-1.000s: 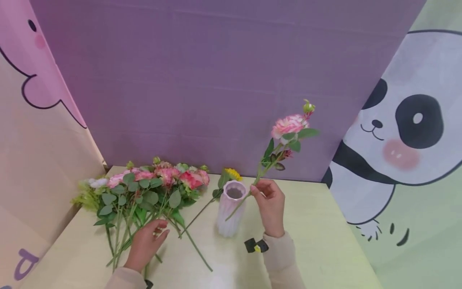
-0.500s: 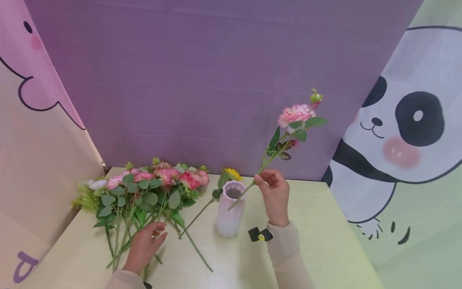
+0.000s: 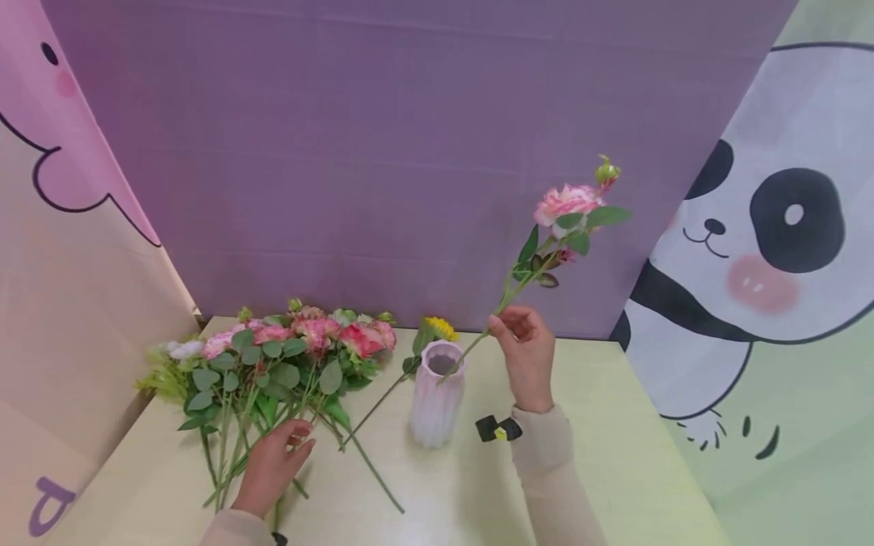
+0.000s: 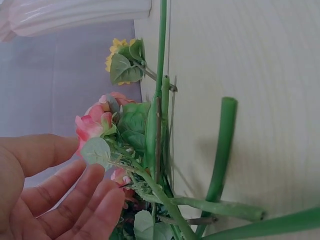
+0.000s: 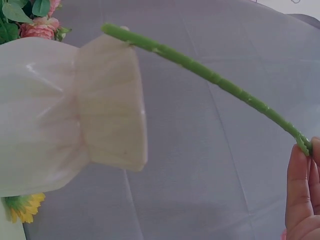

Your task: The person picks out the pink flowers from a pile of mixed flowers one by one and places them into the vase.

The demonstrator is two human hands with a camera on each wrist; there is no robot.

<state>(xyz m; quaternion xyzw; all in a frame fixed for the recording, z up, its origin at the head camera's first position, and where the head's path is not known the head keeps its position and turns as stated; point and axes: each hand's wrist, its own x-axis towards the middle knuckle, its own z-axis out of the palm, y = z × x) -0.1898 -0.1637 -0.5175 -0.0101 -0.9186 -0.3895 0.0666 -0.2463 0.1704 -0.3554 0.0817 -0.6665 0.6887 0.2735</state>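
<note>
Right hand (image 3: 529, 360) holds a pink flower spray (image 3: 568, 203) up above the bench (image 3: 614, 455), to the right of the vase (image 3: 437, 413); its thumb and fingers pinch the stem partway along. I log the bloom first: full and ruffled, petals in layers, whitish with rose-pink edges. A yellow-green bud tops it, small reddish tufts sit lower, and the leaves are oval, a few of them dark. The stem slants down toward the vase; my right wrist feed gives it as slim, green, gently curved, lightly bumped, blunt at the end. That end overlaps the vase's rim in my view; I cannot tell whether the two touch. Vase upright, mouth flared and wavy-edged, body ribbed, whitish to lilac-pink, with a soft sheen on its creases; I can't call the material. A yellow flower (image 3: 440, 328) with broad matt leaves lies just behind it, its thin stem running toward the flower heap (image 3: 283, 371). The heap shows pink, coral and white heads at the far side, rounded grey-green leaves, stems crossing at the near side. Over those stems I see the left hand (image 3: 273, 462), fingers loosely bent, thumb apart. Pale bench, faint grain; creased purple backdrop (image 3: 410, 152) beyond.
</note>
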